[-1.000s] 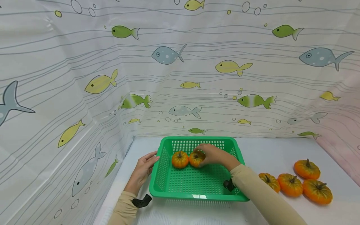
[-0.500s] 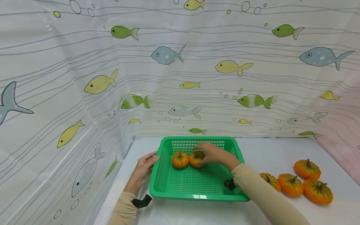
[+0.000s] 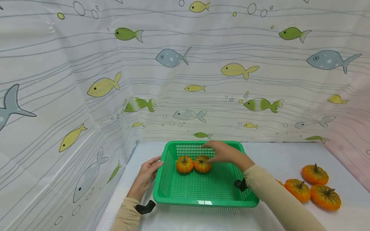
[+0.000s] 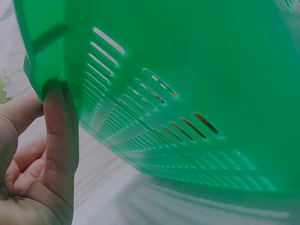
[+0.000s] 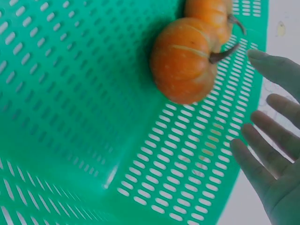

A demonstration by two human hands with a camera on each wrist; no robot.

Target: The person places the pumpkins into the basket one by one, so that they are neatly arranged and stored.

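A green plastic basket (image 3: 205, 202) with slotted walls stands on the white table. Two small orange pumpkins (image 3: 184, 165) sit side by side in its left rear part. My left hand (image 3: 146, 175) holds the basket's left rim; the left wrist view shows its fingers (image 4: 58, 140) up against the rim's underside. Above the right-hand pumpkin (image 3: 202, 163) hovers my right hand (image 3: 225, 152), its fingers spread with nothing in them. From the right wrist, that pumpkin (image 5: 180, 61) and its brown stem lie apart from the hand.
Several more pumpkins (image 3: 326, 197) lie on the table right of the basket, one of them mostly behind the right sleeve (image 3: 277, 192). A white curtain (image 3: 190, 73) printed with fish rises behind and on the left.
My right hand has let go of the right-hand pumpkin in the basket and lifted up and to the right. The left hand keeps its place on the rim.
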